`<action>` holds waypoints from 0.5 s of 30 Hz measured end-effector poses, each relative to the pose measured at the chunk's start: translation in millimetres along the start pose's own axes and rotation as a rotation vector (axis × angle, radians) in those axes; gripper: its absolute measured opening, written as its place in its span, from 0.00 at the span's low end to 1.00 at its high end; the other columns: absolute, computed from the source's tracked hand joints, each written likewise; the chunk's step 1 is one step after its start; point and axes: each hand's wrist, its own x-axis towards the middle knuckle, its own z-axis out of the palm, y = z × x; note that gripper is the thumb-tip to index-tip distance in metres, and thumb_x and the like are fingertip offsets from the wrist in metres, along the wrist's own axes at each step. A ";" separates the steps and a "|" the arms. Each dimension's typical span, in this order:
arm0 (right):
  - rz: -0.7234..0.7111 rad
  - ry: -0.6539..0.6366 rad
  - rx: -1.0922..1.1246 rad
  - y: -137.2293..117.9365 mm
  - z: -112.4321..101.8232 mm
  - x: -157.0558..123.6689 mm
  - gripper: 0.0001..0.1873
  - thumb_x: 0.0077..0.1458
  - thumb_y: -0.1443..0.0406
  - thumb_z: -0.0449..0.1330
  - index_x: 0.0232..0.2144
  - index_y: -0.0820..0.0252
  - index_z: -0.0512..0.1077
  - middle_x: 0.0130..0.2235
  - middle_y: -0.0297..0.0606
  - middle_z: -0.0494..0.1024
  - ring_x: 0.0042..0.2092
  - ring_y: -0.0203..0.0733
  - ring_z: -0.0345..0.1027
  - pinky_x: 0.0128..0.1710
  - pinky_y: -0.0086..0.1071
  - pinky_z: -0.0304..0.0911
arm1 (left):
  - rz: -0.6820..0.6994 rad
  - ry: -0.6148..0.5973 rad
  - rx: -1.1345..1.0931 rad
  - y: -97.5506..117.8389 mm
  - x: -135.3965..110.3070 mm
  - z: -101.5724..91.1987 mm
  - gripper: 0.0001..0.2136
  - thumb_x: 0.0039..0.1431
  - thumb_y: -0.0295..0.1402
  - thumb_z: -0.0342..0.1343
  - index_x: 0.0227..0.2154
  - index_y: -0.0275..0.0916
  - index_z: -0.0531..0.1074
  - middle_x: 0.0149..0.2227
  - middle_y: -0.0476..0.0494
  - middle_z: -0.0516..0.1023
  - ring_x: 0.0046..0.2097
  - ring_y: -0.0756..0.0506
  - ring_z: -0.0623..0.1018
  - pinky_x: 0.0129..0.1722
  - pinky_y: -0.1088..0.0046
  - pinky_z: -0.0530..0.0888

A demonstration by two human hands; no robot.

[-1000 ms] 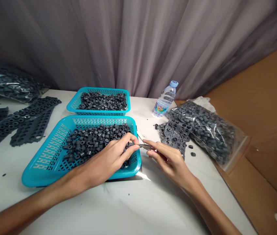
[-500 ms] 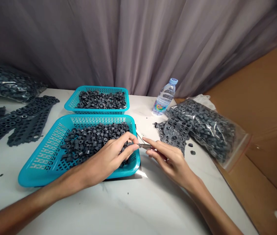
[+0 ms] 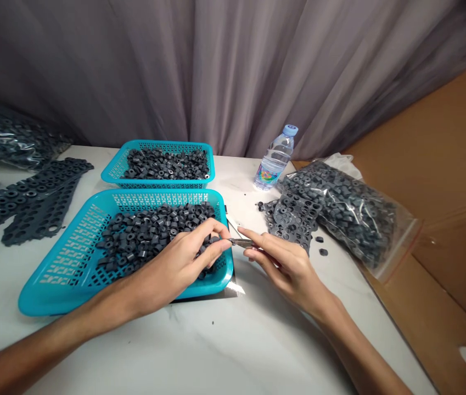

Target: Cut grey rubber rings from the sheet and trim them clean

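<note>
My left hand (image 3: 194, 249) is closed, thumb and index fingertip pinching a small dark grey rubber piece that is mostly covered by the fingers. It hovers over the right side of the near turquoise basket (image 3: 47, 293), which holds many short dark grey rubber rings (image 3: 146, 236). From the right, my right hand (image 3: 288, 263) grips small pointed metal snips (image 3: 241, 242); their handles are hidden in the fingers. The blade tips meet the left fingertips at the pinched piece. Whether the blades are apart cannot be made out.
Behind stands a second turquoise basket (image 3: 110, 176) of rings. Perforated dark rubber sheets (image 3: 43, 203) lie left, more perforated scraps (image 3: 296, 216) right. A water bottle (image 3: 274, 159) and a clear bag of dark pieces (image 3: 352, 219) stand right; another full bag (image 3: 10, 137) is far left.
The whole view has shifted slightly, with baskets and bottle appearing a little further left and up. Both hands keep nearly the same pose, blades still at the left fingertips.
</note>
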 end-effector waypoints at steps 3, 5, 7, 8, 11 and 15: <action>0.003 -0.003 0.004 -1.4 -0.7 1.1 0.24 0.73 0.68 0.57 0.68 0.60 0.68 0.34 0.38 0.76 0.32 0.39 0.67 0.32 0.33 0.66 | -0.014 -0.003 0.000 -0.6 0.0 -0.1 0.14 0.77 0.48 0.46 0.45 0.44 0.68 0.29 0.56 0.66 0.31 0.48 0.66 0.32 0.71 0.62; 0.009 -0.005 0.012 -1.9 -1.3 1.4 0.24 0.73 0.69 0.57 0.68 0.60 0.68 0.34 0.37 0.76 0.32 0.39 0.68 0.32 0.33 0.66 | -0.022 -0.005 0.003 -0.6 -0.1 -0.1 0.13 0.77 0.48 0.46 0.45 0.45 0.68 0.29 0.56 0.66 0.31 0.49 0.66 0.32 0.72 0.61; 0.011 -0.005 0.016 -2.0 -2.0 1.3 0.23 0.73 0.69 0.57 0.68 0.60 0.69 0.33 0.37 0.76 0.31 0.39 0.68 0.32 0.33 0.66 | -0.025 -0.002 0.007 -0.2 0.0 0.0 0.13 0.77 0.48 0.46 0.45 0.45 0.68 0.28 0.57 0.66 0.31 0.49 0.66 0.32 0.72 0.61; 0.009 -0.003 0.014 -1.9 -2.4 1.0 0.24 0.73 0.69 0.57 0.68 0.60 0.69 0.33 0.37 0.76 0.31 0.39 0.68 0.32 0.33 0.66 | -0.024 0.001 0.007 0.2 0.0 0.0 0.13 0.77 0.48 0.46 0.45 0.45 0.68 0.28 0.57 0.66 0.31 0.49 0.66 0.32 0.72 0.62; 0.008 0.002 -0.013 -1.5 -3.9 0.2 0.24 0.73 0.68 0.57 0.69 0.59 0.68 0.33 0.37 0.77 0.32 0.40 0.69 0.33 0.34 0.68 | -0.018 0.017 0.009 1.8 0.4 0.0 0.13 0.77 0.47 0.47 0.44 0.44 0.68 0.29 0.56 0.67 0.31 0.49 0.67 0.33 0.72 0.62; 0.016 -0.010 -0.047 -1.2 -5.4 -0.1 0.26 0.73 0.67 0.57 0.70 0.57 0.66 0.34 0.38 0.77 0.33 0.42 0.71 0.33 0.35 0.70 | -0.019 0.022 0.009 2.0 0.5 -0.5 0.14 0.76 0.47 0.48 0.44 0.44 0.69 0.28 0.55 0.67 0.30 0.49 0.67 0.31 0.72 0.62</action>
